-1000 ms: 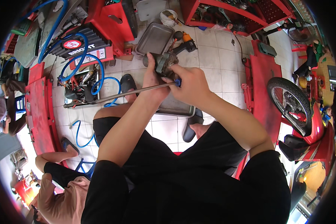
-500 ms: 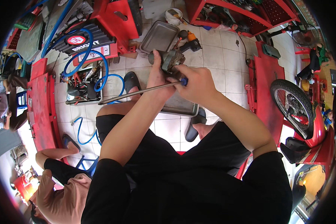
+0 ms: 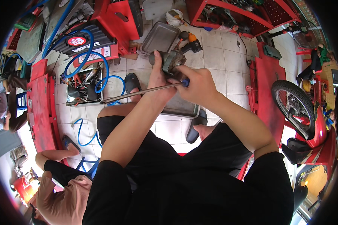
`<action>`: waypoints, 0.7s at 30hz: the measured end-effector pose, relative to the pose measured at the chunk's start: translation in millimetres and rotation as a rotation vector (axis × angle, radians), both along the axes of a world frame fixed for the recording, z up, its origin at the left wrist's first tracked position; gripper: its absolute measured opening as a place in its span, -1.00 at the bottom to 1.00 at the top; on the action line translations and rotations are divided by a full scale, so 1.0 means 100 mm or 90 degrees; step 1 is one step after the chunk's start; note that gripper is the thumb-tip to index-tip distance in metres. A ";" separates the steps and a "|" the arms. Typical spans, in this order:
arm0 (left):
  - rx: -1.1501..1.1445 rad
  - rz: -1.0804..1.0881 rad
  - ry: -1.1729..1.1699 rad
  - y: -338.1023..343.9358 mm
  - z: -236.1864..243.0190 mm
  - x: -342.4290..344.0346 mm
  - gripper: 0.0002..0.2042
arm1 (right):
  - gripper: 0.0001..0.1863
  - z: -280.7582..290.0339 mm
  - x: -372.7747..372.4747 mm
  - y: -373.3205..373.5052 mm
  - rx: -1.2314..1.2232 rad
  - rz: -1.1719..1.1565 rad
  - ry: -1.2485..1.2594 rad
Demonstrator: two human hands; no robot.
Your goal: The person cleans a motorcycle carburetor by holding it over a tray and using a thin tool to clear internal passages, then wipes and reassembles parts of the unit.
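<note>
My left hand is closed round a grimy metal mechanical part, with my thumb up along its side. My right hand is closed on the blue handle of a long screwdriver, its fingers against the lower right of the part. The screwdriver's shaft points down-left across my left wrist; which bit of the part the right fingers grip is hidden. Beneath my hands lies a metal tray on the tiled floor.
Another tray, power tool, toolbox and blue hose are ahead. Red lift platforms flank me, the right one beside a motorcycle wheel. A co-worker sits at lower left; other people are at both edges.
Since a second ago the whole view has shifted slightly right in the picture, my hands and the part with it. The grip on part and screwdriver looks the same.
</note>
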State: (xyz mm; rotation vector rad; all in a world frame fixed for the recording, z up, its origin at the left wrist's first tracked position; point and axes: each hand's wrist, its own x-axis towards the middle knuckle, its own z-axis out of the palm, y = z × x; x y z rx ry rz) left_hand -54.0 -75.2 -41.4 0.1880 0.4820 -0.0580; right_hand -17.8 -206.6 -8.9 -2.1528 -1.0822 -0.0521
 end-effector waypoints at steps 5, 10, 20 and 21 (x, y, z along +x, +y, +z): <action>-0.049 -0.014 -0.036 0.05 -0.05 -0.01 -0.39 | -0.76 0.03 0.03 -0.02 -0.044 0.007 0.000; -0.009 0.002 -0.007 0.01 0.03 -0.01 -0.41 | -0.80 0.02 -0.04 0.05 0.057 -0.030 0.030; -0.043 -0.003 -0.014 -0.06 0.03 0.05 -0.43 | -0.74 0.02 0.04 -0.06 -0.020 -0.003 0.029; -0.024 -0.004 -0.016 -0.07 0.02 0.07 -0.43 | -0.76 0.02 0.05 -0.07 0.025 -0.005 0.046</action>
